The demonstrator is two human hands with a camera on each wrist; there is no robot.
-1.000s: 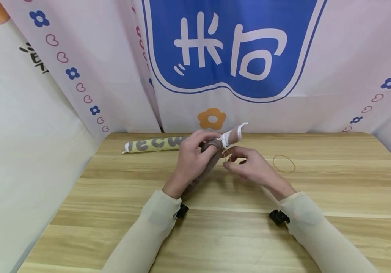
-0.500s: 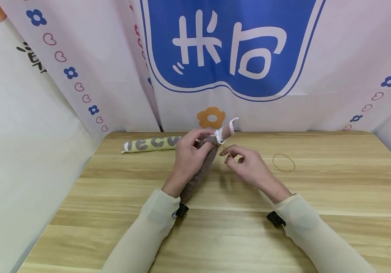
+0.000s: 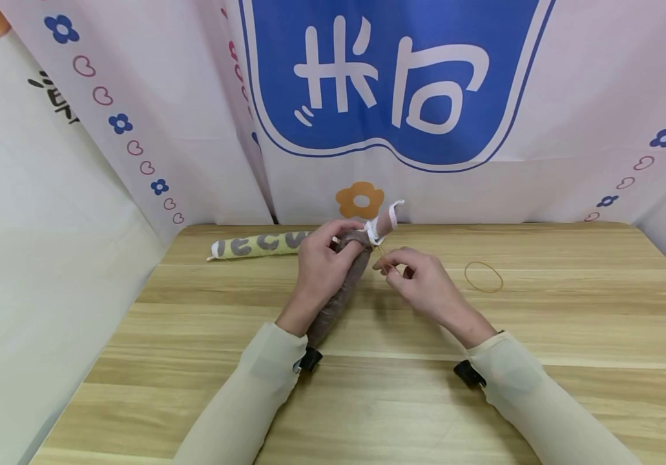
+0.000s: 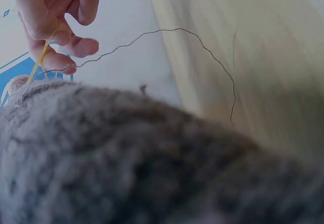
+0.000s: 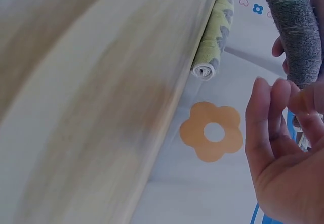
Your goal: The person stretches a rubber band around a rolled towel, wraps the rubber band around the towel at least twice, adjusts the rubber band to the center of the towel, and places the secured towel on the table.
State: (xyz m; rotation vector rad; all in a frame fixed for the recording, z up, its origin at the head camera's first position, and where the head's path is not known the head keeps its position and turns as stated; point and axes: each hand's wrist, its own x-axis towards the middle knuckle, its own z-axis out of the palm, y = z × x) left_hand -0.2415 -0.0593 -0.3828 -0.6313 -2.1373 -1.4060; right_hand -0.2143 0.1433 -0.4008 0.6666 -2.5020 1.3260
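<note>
A grey-brown towel point(image 3: 338, 303), rolled into a long tube, slants away from the left forearm. My left hand point(image 3: 322, 258) grips it near the far end, where a white-trimmed tip point(image 3: 383, 225) sticks up past the fingers. Just to the right, my right hand point(image 3: 426, 281) pinches a yellow rubber band point(image 4: 42, 56) that stretches from the roll to its fingers. Whether the band fully encircles the roll is hidden. The right wrist view shows the right hand's curled fingers point(image 5: 260, 118) beside the grey roll point(image 5: 296, 32).
A second rolled towel point(image 3: 260, 245), yellow-green with grey letters, lies at the table's back edge, partly behind the left hand. Another rubber band point(image 3: 486, 292) lies on the wooden table point(image 3: 379, 400) to the right. A printed curtain point(image 3: 205, 148) hangs directly behind the table.
The roll's tip and the left hand have shifted slightly left. My right hand has drawn the band a little away from the roll, and its strands now sit closer together.
</note>
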